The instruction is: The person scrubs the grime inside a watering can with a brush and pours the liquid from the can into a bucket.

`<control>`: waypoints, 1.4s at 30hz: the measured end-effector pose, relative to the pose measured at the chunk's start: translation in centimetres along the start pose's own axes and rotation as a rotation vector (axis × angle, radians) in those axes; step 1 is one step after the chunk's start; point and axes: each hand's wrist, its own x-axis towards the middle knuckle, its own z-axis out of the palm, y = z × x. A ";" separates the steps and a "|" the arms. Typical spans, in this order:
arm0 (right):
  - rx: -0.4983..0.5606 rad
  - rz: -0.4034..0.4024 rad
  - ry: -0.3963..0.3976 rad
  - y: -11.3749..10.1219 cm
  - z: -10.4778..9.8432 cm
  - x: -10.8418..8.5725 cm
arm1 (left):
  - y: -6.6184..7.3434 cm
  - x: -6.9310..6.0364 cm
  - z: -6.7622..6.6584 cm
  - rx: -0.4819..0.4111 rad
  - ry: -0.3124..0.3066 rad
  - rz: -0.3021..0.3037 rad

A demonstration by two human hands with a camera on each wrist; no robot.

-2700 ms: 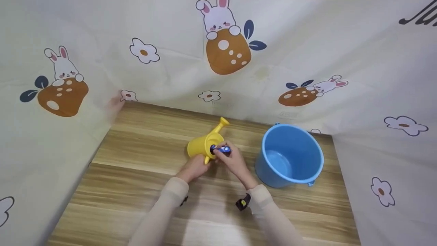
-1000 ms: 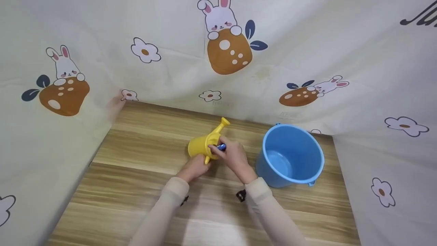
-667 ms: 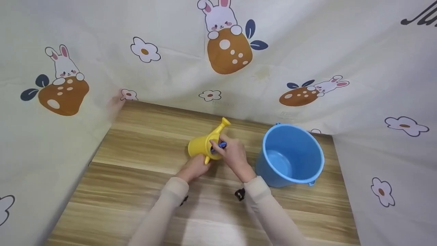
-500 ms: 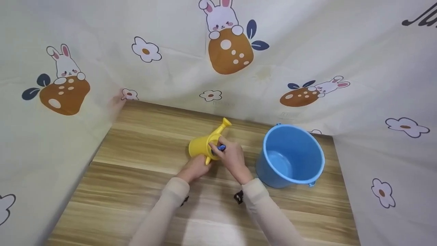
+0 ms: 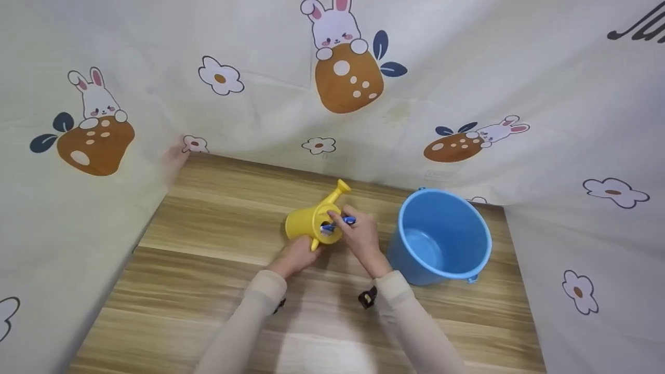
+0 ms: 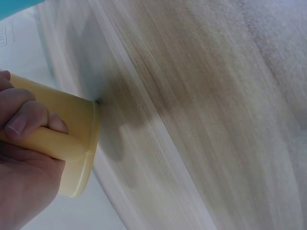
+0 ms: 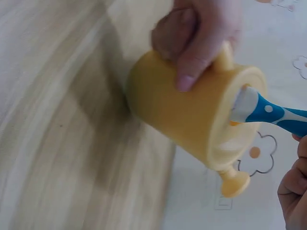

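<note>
A yellow watering can [image 5: 301, 223] is held tilted on its side above the wooden surface, its opening turned to the right and its spout pointing away. My left hand [image 5: 297, 255] grips its handle; the fingers curl round that handle in the left wrist view. My right hand [image 5: 362, 236] holds a blue-and-white brush [image 7: 272, 113] by its handle, at the right edge of the right wrist view. The white head end of the brush reaches into the can's opening, and its tip is hidden inside.
A large blue bucket [image 5: 397, 254] stands upright to the right of my right hand. Pale cloth walls [image 5: 260, 119] printed with rabbits and flowers enclose the wood-patterned surface [image 5: 208, 218] at the back and both sides.
My right hand has shifted back and forth at the can's opening and is now a little farther right, showing more of the brush. The left hand and watering can have barely moved.
</note>
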 end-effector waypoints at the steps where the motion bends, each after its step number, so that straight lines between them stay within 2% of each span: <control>1: 0.028 0.021 0.009 0.0 0.0 0.0 | 0.0 0.0 0.0 0.001 0.001 -0.001; 5: 0.112 0.091 0.018 0.5 0.7 -0.6 | 0.0 0.0 0.1 0.008 0.009 -0.001; 10: 0.153 0.165 -0.014 0.9 1.4 -1.4 | 0.1 0.0 0.2 0.022 0.012 0.020; 16: 0.216 0.209 -0.026 0.5 0.7 -1.7 | -0.1 0.0 0.0 -0.030 0.024 0.000; 21: 0.275 0.242 -0.084 -0.2 -0.6 -1.8 | -0.2 0.0 -0.1 -0.041 0.037 0.006; 25: 0.338 0.281 -0.188 -0.9 -1.6 -1.9 | -0.2 0.0 -0.2 -0.052 0.047 0.014; 28: 0.298 0.265 -0.276 -1.5 -2.3 -1.9 | -0.2 0.0 -0.2 -0.076 0.040 -0.004; 33: 0.076 0.164 -0.371 -2.4 -3.2 -1.7 | -0.3 -0.1 -0.3 -0.083 0.030 -0.011; 35: 0.029 0.133 -0.391 -2.6 -3.3 -1.8 | -0.4 -0.1 -0.3 -0.075 0.026 -0.004; 37: 0.036 0.126 -0.390 -2.7 -3.3 -1.8 | -0.5 -0.1 -0.3 -0.070 0.020 -0.003; 42: 0.220 0.198 -0.322 -2.3 -3.3 -1.7 | -0.7 -0.2 -0.3 -0.047 0.023 -0.012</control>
